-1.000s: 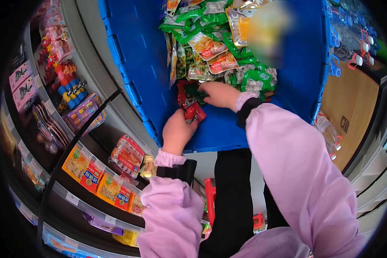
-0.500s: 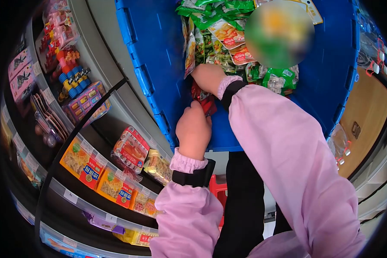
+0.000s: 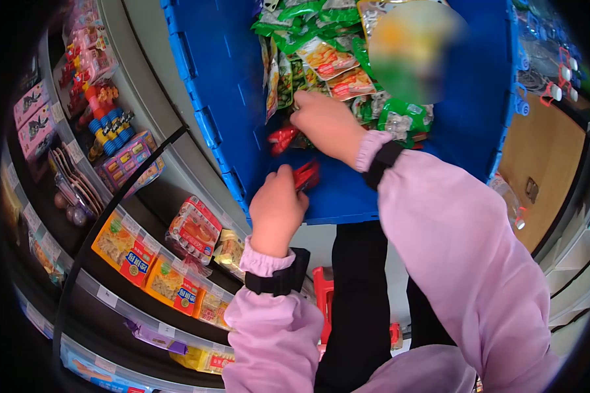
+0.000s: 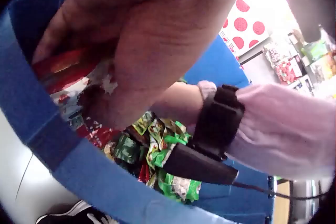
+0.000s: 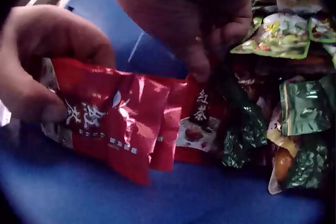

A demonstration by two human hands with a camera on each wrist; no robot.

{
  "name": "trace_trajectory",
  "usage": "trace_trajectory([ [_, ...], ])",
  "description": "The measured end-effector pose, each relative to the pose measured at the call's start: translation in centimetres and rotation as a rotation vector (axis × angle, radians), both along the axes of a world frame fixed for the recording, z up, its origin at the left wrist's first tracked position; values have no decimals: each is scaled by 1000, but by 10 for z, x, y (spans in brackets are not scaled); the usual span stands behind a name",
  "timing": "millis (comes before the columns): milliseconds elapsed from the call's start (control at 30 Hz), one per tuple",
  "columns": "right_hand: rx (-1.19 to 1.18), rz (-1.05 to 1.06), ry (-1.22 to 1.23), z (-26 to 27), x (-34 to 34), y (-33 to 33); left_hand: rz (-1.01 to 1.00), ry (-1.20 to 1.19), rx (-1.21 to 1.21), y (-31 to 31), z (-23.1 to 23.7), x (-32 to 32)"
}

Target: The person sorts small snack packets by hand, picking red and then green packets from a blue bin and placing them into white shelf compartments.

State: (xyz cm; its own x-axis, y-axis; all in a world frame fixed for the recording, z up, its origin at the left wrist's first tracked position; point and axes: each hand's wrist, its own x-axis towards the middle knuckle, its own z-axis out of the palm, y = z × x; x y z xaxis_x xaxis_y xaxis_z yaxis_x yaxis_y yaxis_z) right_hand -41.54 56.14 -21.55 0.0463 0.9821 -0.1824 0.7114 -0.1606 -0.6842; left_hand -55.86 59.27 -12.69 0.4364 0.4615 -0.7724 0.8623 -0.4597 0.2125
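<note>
To the left of both hands there is a long shelf (image 3: 144, 85), and it carries boxes and bags of goods. The blue crate (image 3: 223, 78) is around and under the hands, and both of them reach inside it. Beyond the right hand (image 3: 328, 124) lies a pile of green and mixed packets (image 3: 308, 19); the right hand is just beside its near end. The left hand (image 3: 278, 209) is nearer to the person's body, close to the near wall. It is closed around some red packets (image 5: 115, 113), with the thumb on their face and the fingers behind. The right hand pinches one more red packet (image 5: 197, 134) at its top edge, between thumb and fingers. This packet touches those in the left hand. Just beside it, below the right hand, are small dark green packets (image 5: 307, 108).
</note>
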Motion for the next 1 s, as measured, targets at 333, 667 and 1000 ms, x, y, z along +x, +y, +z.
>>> trace_trajectory([
  [333,7,-70,171,137,120,-93,704,-472,-310,-8,2,27],
  [667,-104,-462,547,160,144,-159,1022,-557,-1256,-58,31,125],
  [1000,-102,-733,368,171,134,-170,877,-339,-1285,-85,72,151],
])
